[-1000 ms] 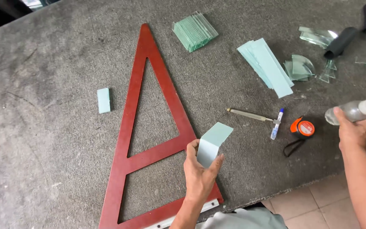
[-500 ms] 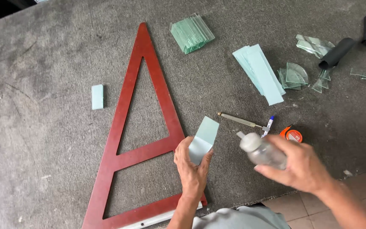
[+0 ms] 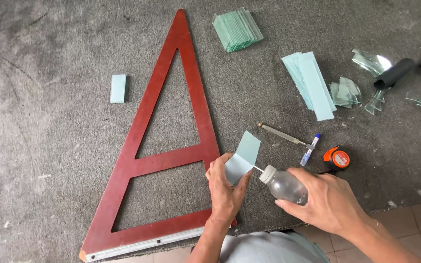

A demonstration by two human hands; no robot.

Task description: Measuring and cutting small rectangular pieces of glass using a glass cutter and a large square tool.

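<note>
Left hand (image 3: 225,190) grips two small glass pieces (image 3: 242,156). Right hand (image 3: 330,199) holds a clear plastic bottle (image 3: 283,184), nozzle touching the glass, beside a red triangular frame (image 3: 171,141).

The only package is a clear plastic bottle (image 3: 285,184) with a white cap, seemingly unlabelled, at lower right.

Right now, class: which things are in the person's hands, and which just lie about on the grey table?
In hand:
left hand holds glass piece
right hand holds clear bottle

Lying about:
red triangle frame
glass stack
glass cutter
tape measure
</note>
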